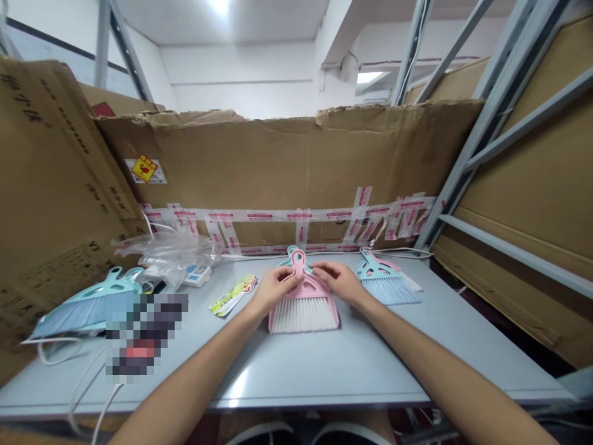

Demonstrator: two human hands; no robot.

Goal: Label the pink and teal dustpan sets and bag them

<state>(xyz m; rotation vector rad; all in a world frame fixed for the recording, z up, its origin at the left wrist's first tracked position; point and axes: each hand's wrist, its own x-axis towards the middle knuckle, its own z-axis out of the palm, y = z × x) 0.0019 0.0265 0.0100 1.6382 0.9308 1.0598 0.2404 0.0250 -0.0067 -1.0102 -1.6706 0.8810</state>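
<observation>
In the head view, a pink hand brush [304, 314] with white bristles lies against a pink dustpan [334, 303] at the middle of the table. A teal handle [293, 250] shows behind the pink one. My left hand [274, 288] is closed on the left side of the pink set, its thumb on the brush below the handle. On the other side, my right hand [341, 282] pinches the upper right edge near the handle; its fingertips are partly hidden.
Teal and pink brush sets [389, 287] lie to the right, a teal set [88, 303] at far left. Cards [231, 295], clear plastic bags [169, 250], a white device [197, 275], cables and a blurred-out object [146, 334] are on the left. Cardboard [287, 161] walls the back.
</observation>
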